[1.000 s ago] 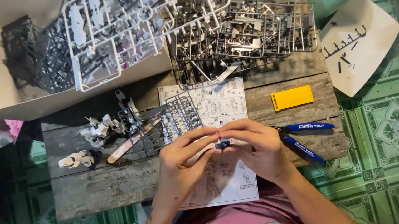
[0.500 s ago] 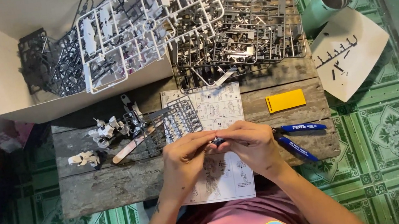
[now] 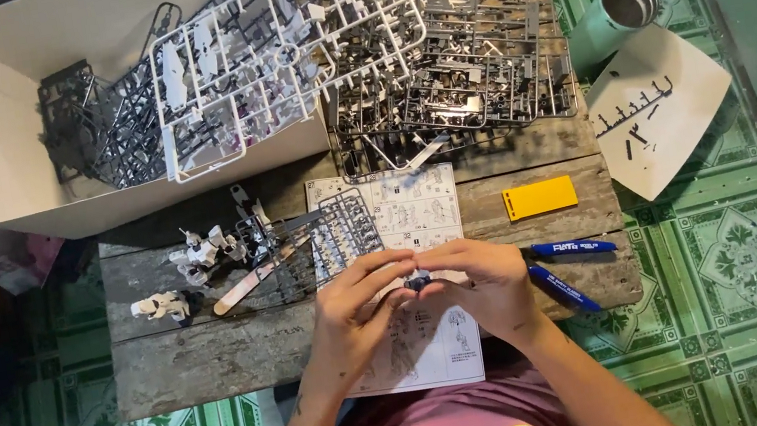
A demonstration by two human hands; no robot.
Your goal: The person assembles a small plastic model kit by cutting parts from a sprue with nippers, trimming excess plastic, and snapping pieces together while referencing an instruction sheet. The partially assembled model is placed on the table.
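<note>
Open white cardboard box [image 3: 19, 179] well beyond left hand [image 3: 354, 313], up-left. Printed white instruction sheet [image 3: 413, 207] directly under both hands. White paper sheet [image 3: 661, 112] with black marks well beyond right hand [image 3: 491, 286], up-right.

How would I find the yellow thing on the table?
Start at the wooden table and find the paper instruction sheet lying above the person's hands. Look just right of that sheet, above the two blue pens: the yellow block lies there flat. It is the only plain bright yellow rectangle among grey and white parts.
</note>
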